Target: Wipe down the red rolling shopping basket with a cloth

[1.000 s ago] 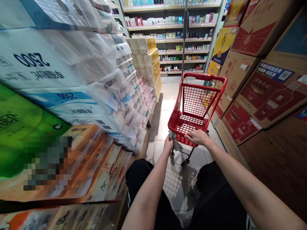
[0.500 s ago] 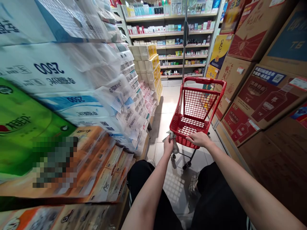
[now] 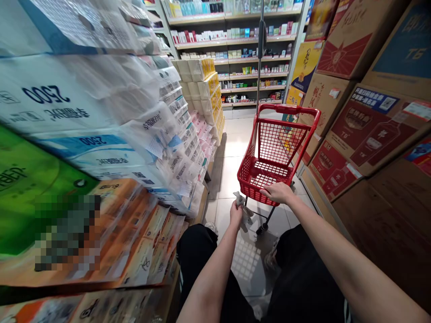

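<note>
A small red shopping cart [image 3: 257, 190] with a mesh basket stands in front of me, its handle on the far side and a tall thin pole rising behind it. My right hand [image 3: 279, 193] grips the near rim of the basket. Just left of the cart's near corner, my left hand [image 3: 236, 215] is closed around a crumpled greyish cloth [image 3: 247, 215], which hangs below the fingers. The cloth is apart from the basket wall.
Stacked white tissue packs [image 3: 90, 103] and orange packs [image 3: 134, 237] line my left. Cardboard cartons [image 3: 373, 125] are piled on the right. Shelves [image 3: 235, 40] with small boxes and bottles stand at the back. My knees flank the tiled floor [image 3: 225, 172].
My left hand has moved slightly down, taking the cloth away from the basket corner. My right hand stays on the rim. The view has shifted a little.
</note>
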A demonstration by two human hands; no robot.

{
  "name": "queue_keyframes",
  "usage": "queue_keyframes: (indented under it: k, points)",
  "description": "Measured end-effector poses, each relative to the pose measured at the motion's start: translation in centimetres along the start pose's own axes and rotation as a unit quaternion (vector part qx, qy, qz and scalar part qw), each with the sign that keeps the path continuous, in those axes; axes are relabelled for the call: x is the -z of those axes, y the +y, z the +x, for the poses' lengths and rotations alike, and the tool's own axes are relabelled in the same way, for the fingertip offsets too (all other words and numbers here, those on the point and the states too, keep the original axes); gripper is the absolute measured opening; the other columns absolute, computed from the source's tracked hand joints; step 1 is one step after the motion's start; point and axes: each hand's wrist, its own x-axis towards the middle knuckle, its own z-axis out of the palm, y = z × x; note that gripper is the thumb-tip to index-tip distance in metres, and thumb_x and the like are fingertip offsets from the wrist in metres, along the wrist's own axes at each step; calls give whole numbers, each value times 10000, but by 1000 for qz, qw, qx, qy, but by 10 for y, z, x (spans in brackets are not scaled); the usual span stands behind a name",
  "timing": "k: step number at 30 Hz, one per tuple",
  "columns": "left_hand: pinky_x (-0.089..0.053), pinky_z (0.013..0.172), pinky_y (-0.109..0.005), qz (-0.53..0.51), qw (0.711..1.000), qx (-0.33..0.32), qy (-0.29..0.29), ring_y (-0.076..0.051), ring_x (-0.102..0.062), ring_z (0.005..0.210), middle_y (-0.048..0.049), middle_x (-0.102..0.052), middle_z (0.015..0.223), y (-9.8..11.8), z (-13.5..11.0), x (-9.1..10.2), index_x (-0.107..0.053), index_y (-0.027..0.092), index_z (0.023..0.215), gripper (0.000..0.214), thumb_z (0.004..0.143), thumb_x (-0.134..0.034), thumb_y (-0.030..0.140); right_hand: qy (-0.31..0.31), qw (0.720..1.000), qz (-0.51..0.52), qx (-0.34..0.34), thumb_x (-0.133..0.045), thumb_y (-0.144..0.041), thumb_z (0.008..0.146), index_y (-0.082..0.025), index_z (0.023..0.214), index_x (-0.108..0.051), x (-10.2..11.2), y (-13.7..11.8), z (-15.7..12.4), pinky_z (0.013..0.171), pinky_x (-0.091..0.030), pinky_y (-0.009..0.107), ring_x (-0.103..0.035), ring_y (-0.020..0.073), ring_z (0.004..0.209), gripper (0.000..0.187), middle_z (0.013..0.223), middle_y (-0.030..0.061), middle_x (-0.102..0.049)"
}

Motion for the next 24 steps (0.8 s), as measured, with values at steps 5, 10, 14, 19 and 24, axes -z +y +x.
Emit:
queue_keyframes:
  k: [5,10,14,19,24]
  points:
    - [-414,896,-302,-13,998,-57,-20,-165,-568,988,-63,-618,1095,6,7,-16,-527,186,1144,360,792,-454,200,-5,1000,5,-2,-128,-598,883,-229,919,-606,2,1,0,661,-366,267,-611,201,783,605,820,67,-666]
    - [-437,856,-311,-12,997,-20,-69,-191,-586,944,-96,-625,1093,27,20,-36,-533,170,1156,384,775,-496,196,-3,1000,-1,-3,-103,-571,895,-217,941,-608,2,0,0,677,-373,272,-614,203,807,619,860,84,-668]
    - [-457,798,-293,-5,997,-4,-76,-189,-599,878,-96,-653,1013,31,22,-33,-583,149,1077,337,750,-529,207,3,1000,1,3,-77,-579,889,-216,916,-611,1,1,-1,662,-370,276,-613,202,786,647,848,82,-669]
    - [-469,754,-271,-34,995,-21,-93,-179,-608,863,-73,-666,971,4,9,-12,-618,150,1012,302,733,-545,241,-6,1000,22,0,-68,-605,875,-218,905,-619,3,5,-2,641,-361,265,-606,191,749,674,832,85,-665]
    - [-483,672,-272,-13,997,69,36,-160,-630,720,-62,-670,840,-13,6,-7,-537,161,1103,397,725,-583,270,-11,1000,22,-6,-79,-598,879,-219,944,-624,5,1,-2,684,-373,280,-608,203,788,667,852,90,-667]
